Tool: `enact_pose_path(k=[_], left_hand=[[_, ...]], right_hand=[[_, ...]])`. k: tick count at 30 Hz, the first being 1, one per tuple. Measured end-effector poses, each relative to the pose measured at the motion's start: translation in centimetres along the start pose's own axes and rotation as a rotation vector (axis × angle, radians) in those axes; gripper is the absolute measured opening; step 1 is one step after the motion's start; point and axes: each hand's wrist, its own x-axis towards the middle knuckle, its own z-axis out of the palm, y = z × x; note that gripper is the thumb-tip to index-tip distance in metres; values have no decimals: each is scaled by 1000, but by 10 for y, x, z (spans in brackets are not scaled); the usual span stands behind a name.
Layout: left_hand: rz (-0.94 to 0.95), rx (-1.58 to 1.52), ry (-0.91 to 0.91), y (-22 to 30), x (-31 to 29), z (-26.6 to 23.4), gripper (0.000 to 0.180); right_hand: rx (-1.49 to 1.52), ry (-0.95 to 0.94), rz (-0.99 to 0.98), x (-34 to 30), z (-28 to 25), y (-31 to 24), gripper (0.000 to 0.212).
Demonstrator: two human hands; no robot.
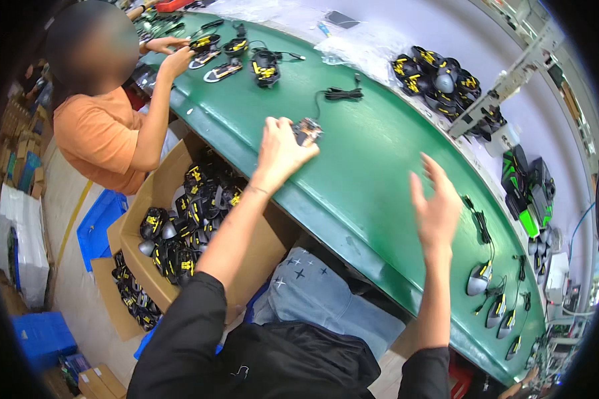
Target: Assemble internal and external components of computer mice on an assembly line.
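Observation:
My left hand [281,149] is closed on an opened computer mouse [307,131], its inner parts showing. A black cable runs from it to a tied coil [343,94] on the green belt [373,173]. My right hand [438,209] hovers over the belt further right, fingers apart and holding nothing. Nearest to that hand is a dark coiled cable [480,226] leading to a silver-grey mouse [479,278].
A co-worker in an orange shirt [100,136] handles mouse parts at far left. Beside my left arm, a cardboard box [259,246] holds black-and-yellow mouse shells [193,213]. More shells [439,76] pile up behind the belt. Several corded mice [496,311] lie at right.

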Motion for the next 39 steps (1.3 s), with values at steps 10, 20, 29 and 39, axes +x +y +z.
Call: enact_pose_path(k=[10,20,29,39], left_hand=[[257,-388,173,8,1,34,36],[-50,-343,119,9,-13,25,54],[-528,-1114,-329,49,-49,-28,47],[-612,-1543,-671,117,-100,-8,39]], right_hand=[[-46,-31,-660,163,266,-151,11],[483,-114,90,152,169,-62,37],[1032,-217,923,0,-7,123,30],[-145,325,2,-37,-11,119,24]])
